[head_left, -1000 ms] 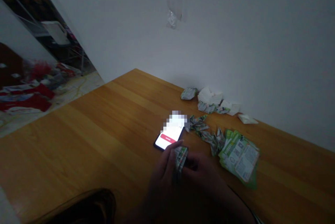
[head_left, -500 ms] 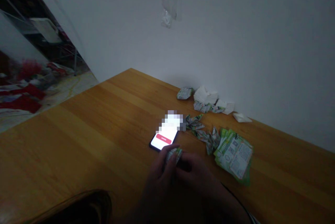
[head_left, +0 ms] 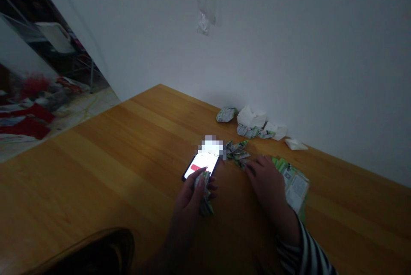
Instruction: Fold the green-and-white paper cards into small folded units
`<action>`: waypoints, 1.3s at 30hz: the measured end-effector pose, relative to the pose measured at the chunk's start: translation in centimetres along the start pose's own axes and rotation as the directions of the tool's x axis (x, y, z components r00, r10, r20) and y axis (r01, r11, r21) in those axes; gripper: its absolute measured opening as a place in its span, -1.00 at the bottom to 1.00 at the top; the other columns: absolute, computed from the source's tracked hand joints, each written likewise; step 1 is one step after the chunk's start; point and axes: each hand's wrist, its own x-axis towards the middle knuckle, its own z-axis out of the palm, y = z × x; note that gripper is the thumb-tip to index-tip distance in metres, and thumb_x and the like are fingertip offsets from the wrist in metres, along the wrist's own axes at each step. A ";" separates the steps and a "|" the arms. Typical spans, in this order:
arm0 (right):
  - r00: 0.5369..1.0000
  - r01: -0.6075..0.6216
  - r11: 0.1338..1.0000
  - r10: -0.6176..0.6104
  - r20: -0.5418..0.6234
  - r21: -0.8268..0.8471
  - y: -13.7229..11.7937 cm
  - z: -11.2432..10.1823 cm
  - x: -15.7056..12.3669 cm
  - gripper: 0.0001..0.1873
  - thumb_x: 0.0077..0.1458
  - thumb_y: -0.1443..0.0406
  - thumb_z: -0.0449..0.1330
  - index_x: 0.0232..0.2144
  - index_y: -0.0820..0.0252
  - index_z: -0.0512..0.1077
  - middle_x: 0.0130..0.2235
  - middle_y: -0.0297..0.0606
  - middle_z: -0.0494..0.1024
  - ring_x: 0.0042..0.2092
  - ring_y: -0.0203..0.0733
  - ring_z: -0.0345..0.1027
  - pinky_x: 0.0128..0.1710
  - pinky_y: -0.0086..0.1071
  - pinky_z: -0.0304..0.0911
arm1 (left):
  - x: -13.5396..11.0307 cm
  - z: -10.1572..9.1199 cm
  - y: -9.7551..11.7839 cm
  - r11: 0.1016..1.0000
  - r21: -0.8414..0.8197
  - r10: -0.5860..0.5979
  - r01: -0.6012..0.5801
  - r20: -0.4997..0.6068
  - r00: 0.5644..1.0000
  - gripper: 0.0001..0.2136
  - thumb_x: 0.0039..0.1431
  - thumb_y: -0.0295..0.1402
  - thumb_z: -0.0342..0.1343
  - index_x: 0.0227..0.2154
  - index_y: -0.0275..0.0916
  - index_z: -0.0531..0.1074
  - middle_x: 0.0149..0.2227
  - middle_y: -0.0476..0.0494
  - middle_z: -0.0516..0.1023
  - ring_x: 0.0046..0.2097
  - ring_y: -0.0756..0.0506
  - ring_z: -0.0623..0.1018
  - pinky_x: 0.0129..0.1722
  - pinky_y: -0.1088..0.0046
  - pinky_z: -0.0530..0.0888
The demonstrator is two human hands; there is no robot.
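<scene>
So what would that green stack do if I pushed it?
That green stack of sheets would probably slide apart, since its edges fan out. It looks thin, so it'd likely bend. Lying flat, it probably wouldn't roll.

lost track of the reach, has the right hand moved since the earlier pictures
Yes. Judged against the wooden table, the right hand has moved up and rightward in view, over to the folded paper pieces.
</scene>
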 end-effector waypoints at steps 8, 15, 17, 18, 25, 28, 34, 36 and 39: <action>0.927 -0.334 0.472 0.009 0.374 0.816 -4.1 -1.4 -1.3 -0.83 0.09 0.26 0.14 -0.35 0.25 0.47 -0.35 -0.21 0.56 -0.32 -0.14 0.44 -0.34 -0.36 0.30 | -0.4 0.4 0.7 0.997 -0.046 0.067 -0.069 -0.041 0.997 -0.61 0.13 -0.15 0.13 -0.02 -0.21 0.38 -0.14 -0.16 0.57 -0.16 -0.12 0.57 -0.16 0.39 0.50; 0.845 -0.502 0.261 -0.056 0.532 0.825 -6.4 -1.2 -2.3 -0.79 0.01 0.23 0.24 -0.39 0.32 0.52 -0.41 -0.23 0.59 -0.35 -0.16 0.46 -0.34 -0.36 0.30 | -0.8 -0.1 0.2 0.977 0.136 0.169 -0.167 -0.007 0.986 -0.63 0.14 -0.14 0.11 -0.02 -0.17 0.41 0.01 -0.15 0.48 0.02 -0.17 0.47 -0.05 0.40 0.43; 0.839 -0.515 0.244 -0.052 0.541 0.822 -6.4 -1.3 -2.3 -0.78 -0.01 0.22 0.26 -0.40 0.32 0.53 -0.42 -0.23 0.59 -0.36 -0.17 0.47 -0.35 -0.37 0.31 | -0.8 -0.2 0.1 0.970 0.160 0.186 -0.185 0.009 0.983 -0.63 0.15 -0.14 0.09 -0.02 -0.16 0.41 -0.01 -0.15 0.49 0.02 -0.17 0.47 -0.04 0.40 0.43; 0.841 -0.512 0.234 -0.060 0.538 0.826 -6.4 -1.4 -2.2 -0.77 -0.02 0.22 0.27 -0.39 0.32 0.54 -0.42 -0.24 0.60 -0.36 -0.18 0.47 -0.34 -0.38 0.31 | -0.8 -0.2 0.1 0.967 0.166 0.192 -0.192 0.016 0.981 -0.63 0.16 -0.14 0.09 -0.01 -0.16 0.40 -0.02 -0.14 0.50 0.01 -0.17 0.47 -0.04 0.40 0.42; 0.816 -0.526 0.202 -0.154 0.557 0.826 -6.4 -1.8 -1.9 -0.72 -0.03 0.16 0.29 -0.34 0.27 0.58 -0.44 -0.31 0.59 -0.37 -0.21 0.46 -0.35 -0.42 0.32 | -0.9 -0.3 0.0 0.957 0.175 0.225 -0.231 0.051 0.973 -0.64 0.17 -0.17 0.07 0.01 -0.14 0.37 -0.04 -0.13 0.52 -0.01 -0.15 0.49 -0.03 0.41 0.42; 0.816 -0.517 0.215 -0.166 0.553 0.828 -6.3 -1.8 -1.8 -0.71 -0.04 0.15 0.30 -0.36 0.29 0.59 -0.46 -0.32 0.58 -0.37 -0.20 0.46 -0.34 -0.42 0.30 | -0.9 -0.3 0.0 0.964 0.153 0.209 -0.217 0.069 0.976 -0.64 0.18 -0.18 0.07 0.02 -0.14 0.35 -0.06 -0.13 0.54 -0.04 -0.14 0.51 -0.07 0.41 0.45; 0.802 -0.530 0.238 -0.170 0.572 0.814 -6.1 -1.9 -1.7 -0.71 -0.04 0.15 0.30 -0.36 0.27 0.59 -0.51 -0.36 0.54 -0.46 -0.26 0.39 -0.43 -0.45 0.28 | -0.9 -0.2 0.1 0.960 0.161 0.219 -0.229 0.076 0.973 -0.63 0.19 -0.18 0.06 0.03 -0.16 0.34 -0.04 -0.16 0.53 -0.04 -0.15 0.51 -0.08 0.41 0.45; 0.806 -0.517 0.236 -0.190 0.561 0.823 -6.1 -1.9 -1.8 -0.73 -0.03 0.17 0.29 -0.36 0.27 0.59 -0.50 -0.36 0.54 -0.45 -0.26 0.40 -0.41 -0.45 0.28 | -1.0 0.0 0.0 0.956 0.162 0.234 -0.244 0.079 0.969 -0.63 0.19 -0.18 0.05 0.04 -0.16 0.34 -0.05 -0.16 0.54 -0.05 -0.16 0.51 -0.08 0.40 0.44; 0.818 -0.481 0.239 -0.224 0.530 0.844 -6.2 -1.6 -2.0 -0.78 -0.01 0.22 0.28 -0.37 0.29 0.57 -0.47 -0.35 0.55 -0.38 -0.21 0.43 -0.35 -0.43 0.29 | -1.3 0.2 -0.2 0.948 0.197 0.233 -0.248 0.097 0.968 -0.62 0.19 -0.17 0.04 0.05 -0.16 0.34 -0.06 -0.16 0.53 -0.03 -0.17 0.50 -0.04 0.39 0.41</action>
